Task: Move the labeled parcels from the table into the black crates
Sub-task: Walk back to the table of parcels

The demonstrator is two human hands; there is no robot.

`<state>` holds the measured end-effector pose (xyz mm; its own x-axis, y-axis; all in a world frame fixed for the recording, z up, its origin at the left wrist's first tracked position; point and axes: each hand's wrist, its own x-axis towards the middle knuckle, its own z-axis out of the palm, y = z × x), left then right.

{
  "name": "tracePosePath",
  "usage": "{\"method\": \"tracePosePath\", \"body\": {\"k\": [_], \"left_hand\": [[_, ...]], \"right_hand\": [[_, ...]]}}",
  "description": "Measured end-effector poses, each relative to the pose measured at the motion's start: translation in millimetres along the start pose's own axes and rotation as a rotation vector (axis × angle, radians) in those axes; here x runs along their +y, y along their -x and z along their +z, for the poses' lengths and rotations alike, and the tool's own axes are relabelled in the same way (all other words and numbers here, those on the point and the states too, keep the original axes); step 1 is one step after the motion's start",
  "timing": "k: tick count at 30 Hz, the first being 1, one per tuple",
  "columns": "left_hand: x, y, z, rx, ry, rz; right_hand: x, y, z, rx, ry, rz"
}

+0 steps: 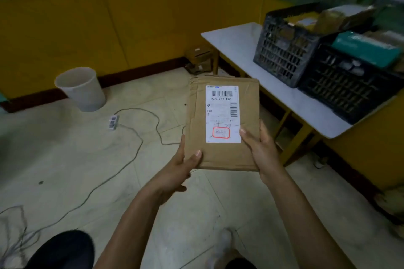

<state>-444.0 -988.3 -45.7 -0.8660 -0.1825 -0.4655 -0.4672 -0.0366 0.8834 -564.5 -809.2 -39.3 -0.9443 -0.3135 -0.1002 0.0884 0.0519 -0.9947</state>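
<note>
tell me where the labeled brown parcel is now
Head view, centre: the brown parcel is held over the floor by the left hand and right hand at its near corners, just left of the table with the black crates.

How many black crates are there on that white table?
2. The far black crate stands toward the back of the white table; the near black crate sits against it, closer to the person. More could be hidden past the right edge.

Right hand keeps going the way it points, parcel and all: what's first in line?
Probably the small box by the wall, beside the table; depth is unclear. Right hand and parcel aim left of the crates.
</note>
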Motion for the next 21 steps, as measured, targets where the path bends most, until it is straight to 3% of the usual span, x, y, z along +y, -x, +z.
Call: {"method": "tracePosePath", "body": {"k": [5,11,21], "left_hand": [[50,-107,-6,0.061,0.102,0.254],[146,-256,-1,0.151,0.122,0.399],[309,-433,14,0.056,0.115,0.561]], "right_hand": [[7,-106,-2,0.089,-0.065,0.024],[-20,-255,-25,0.185,-0.140,0.015],[-103,-438,-71,0.362,-0.182,-0.191]]}}
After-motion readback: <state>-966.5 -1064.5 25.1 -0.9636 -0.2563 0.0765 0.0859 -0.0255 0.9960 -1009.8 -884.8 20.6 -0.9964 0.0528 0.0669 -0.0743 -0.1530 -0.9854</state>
